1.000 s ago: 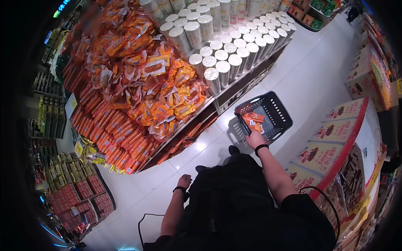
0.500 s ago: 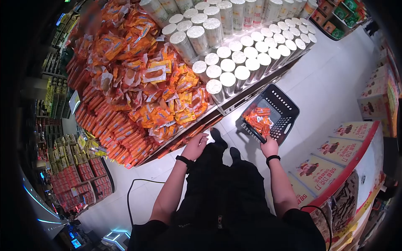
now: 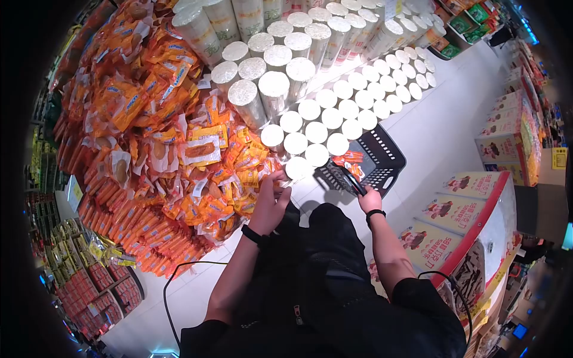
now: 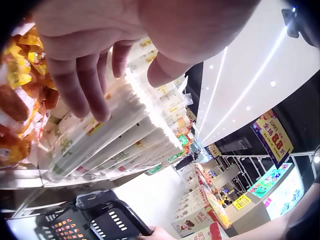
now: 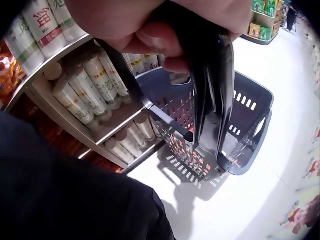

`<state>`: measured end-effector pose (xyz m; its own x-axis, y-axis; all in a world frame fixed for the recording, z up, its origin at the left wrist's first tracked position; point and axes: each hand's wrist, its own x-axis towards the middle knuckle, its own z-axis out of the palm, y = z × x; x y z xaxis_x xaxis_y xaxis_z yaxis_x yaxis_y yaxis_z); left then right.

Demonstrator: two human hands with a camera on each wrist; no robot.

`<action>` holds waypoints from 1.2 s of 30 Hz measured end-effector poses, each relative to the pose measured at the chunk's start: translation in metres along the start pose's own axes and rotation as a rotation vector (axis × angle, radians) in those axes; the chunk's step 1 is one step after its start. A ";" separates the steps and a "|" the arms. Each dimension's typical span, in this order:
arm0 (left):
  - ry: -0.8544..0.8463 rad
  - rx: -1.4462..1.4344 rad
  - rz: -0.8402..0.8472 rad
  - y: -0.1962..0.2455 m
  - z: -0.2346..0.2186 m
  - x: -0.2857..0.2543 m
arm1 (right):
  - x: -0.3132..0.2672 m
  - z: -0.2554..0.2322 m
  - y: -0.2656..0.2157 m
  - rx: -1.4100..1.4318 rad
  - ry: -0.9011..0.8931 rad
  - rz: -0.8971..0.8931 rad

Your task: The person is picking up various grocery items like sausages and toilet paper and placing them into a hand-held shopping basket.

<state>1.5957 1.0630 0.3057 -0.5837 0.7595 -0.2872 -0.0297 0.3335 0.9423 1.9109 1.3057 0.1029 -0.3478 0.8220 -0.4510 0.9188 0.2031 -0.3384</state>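
My right hand (image 3: 369, 200) grips the black handle (image 5: 212, 95) of a dark shopping basket (image 3: 391, 156), which hangs beside the shelf with orange packets (image 3: 352, 162) inside. My left hand (image 3: 272, 200) is raised at the shelf corner, between the heap of orange packets (image 3: 203, 149) and the white-topped cylinders (image 3: 316, 132). In the left wrist view the left hand (image 4: 110, 50) has its fingers loosely bent over the cylinders (image 4: 110, 135), holding nothing that shows. Whether it touches any of them, I cannot tell.
Printed cartons (image 3: 447, 224) with a red edge stand at the right. Pale floor tiles (image 3: 447, 113) run between them and the shelf. Red and yellow goods (image 3: 89, 280) fill a rack at the lower left. Below the cylinders, a lower shelf (image 5: 107, 125) holds more rolls.
The view has moved closer to the display. My left hand has risen from beside my body to the shelf corner. The basket, still in my right hand, now sits partly behind the cylinders.
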 end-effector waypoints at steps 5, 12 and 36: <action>0.011 0.018 -0.002 -0.002 0.006 0.028 | 0.012 -0.011 0.005 -0.002 -0.051 0.051; 0.112 -0.143 -0.106 -0.001 0.031 0.042 | 0.040 -0.022 0.033 0.078 -0.291 -0.155; 0.343 -0.482 -0.253 0.013 0.062 0.029 | -0.044 -0.172 -0.229 0.333 -0.316 -1.421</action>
<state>1.6291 1.1239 0.2992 -0.7347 0.4422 -0.5146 -0.5150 0.1303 0.8472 1.7483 1.3148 0.3426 -0.9575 -0.1076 0.2677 -0.2816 0.5510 -0.7856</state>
